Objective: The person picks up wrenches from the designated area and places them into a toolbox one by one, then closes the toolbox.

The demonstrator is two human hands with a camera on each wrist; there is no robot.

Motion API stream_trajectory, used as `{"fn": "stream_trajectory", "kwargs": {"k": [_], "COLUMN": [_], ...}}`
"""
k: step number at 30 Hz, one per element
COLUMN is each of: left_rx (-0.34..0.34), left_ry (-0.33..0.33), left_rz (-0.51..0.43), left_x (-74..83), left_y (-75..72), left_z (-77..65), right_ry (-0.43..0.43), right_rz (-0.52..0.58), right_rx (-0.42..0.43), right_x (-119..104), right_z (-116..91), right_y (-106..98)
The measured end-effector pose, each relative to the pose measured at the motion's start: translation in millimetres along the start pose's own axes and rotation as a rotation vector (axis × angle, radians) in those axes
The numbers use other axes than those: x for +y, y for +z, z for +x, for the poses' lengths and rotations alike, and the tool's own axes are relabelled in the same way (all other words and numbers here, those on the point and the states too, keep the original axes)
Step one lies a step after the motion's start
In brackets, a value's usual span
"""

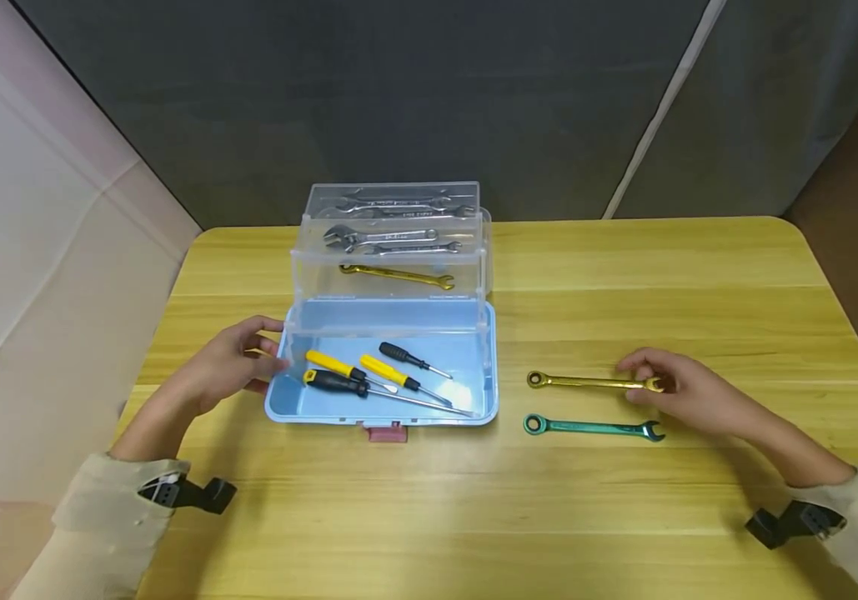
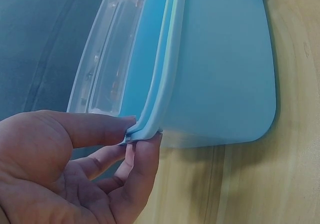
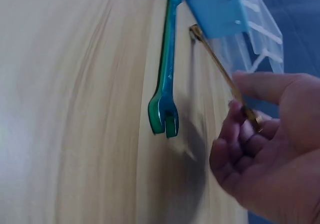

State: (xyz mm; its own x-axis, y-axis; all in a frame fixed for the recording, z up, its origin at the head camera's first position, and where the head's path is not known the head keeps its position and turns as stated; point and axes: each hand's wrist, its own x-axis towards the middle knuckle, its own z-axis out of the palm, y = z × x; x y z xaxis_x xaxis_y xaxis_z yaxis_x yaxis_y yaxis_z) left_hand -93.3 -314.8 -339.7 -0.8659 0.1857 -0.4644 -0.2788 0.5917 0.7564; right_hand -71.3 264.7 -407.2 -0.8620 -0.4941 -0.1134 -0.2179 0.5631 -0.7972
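Observation:
My left hand point(image 1: 229, 362) pinches the left rim of a light blue toolbox point(image 1: 444, 423). In the left wrist view the thumb lies on top of the rim point(image 2: 162, 107) and the fingers are beneath it. On the right, my right hand point(image 1: 687, 392) pinches the open-jaw end of a gold combination wrench point(image 1: 586, 382). The right wrist view shows this gold wrench point(image 3: 217, 62) lifted off the table at its held end, its ring end pointing towards the toolbox. Nearer to me, a green combination wrench point(image 1: 589, 427) lies on the table, roughly parallel to the gold one.
Several screwdrivers point(image 1: 391, 371) with yellow or black handles lie in the toolbox bottom. Clear stepped trays point(image 1: 312, 279) rise behind it, holding silver wrenches point(image 1: 391, 202), an adjustable wrench point(image 1: 379, 237) and another gold wrench point(image 1: 397, 277). A pink latch point(image 1: 387, 434) hangs in front. Grey curtain point(image 1: 413, 100) backs the wooden table point(image 1: 624, 283).

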Motion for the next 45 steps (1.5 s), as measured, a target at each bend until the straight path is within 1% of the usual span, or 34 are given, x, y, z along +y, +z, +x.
{"fn": "stream_trajectory", "kwargs": {"k": [2, 6, 14, 17, 19, 22, 25, 31, 36, 38, 45], "left_rx": [0.004, 0.000, -0.002, 0.000, 0.000, 0.002, 0.002, 0.006, 0.004, 0.004, 0.004], "left_ry": [-0.001, -0.011, -0.006, 0.000, 0.001, -0.002, -0.002, 0.013, 0.016, 0.013, 0.015], "left_rz": [-0.004, 0.016, 0.002, -0.004, 0.000, 0.006, 0.001, -0.007, -0.006, -0.006, -0.005], "left_x": [-0.6, -1.9, -3.4, -3.9, -4.1, -3.4, -2.4, -0.4, 0.1, 0.4, 0.2], "left_y": [-0.1, -1.2, -0.4, 0.0, -0.4, -0.7, -1.0, -0.9, -0.5, 0.2, 0.0], "left_z": [0.5, 0.6, 0.0, -0.4, -0.9, -1.6, -2.2, -3.3, -2.4, -1.8, -1.8], "right_ry": [-0.022, -0.015, 0.024, 0.056, 0.061, 0.051, 0.015, -0.019, -0.034, -0.034, -0.002], "right_rz": [0.060, 0.134, 0.212, 0.257, 0.286, 0.331, 0.344, 0.388, 0.431, 0.433, 0.358], "right_rx": [0.012, 0.031, 0.046, 0.059, 0.073, 0.089, 0.094, 0.094, 0.095, 0.099, 0.094], "right_x": [1, 3, 4, -1, -5, -15, -26, -53, -77, -86, -117], "right_z": [-1, -5, -9, -9, -8, -5, 0, 16, 37, 47, 83], "right_y": [0, 1, 5, 3, 0, -4, -8, -12, -7, -3, 12]}}
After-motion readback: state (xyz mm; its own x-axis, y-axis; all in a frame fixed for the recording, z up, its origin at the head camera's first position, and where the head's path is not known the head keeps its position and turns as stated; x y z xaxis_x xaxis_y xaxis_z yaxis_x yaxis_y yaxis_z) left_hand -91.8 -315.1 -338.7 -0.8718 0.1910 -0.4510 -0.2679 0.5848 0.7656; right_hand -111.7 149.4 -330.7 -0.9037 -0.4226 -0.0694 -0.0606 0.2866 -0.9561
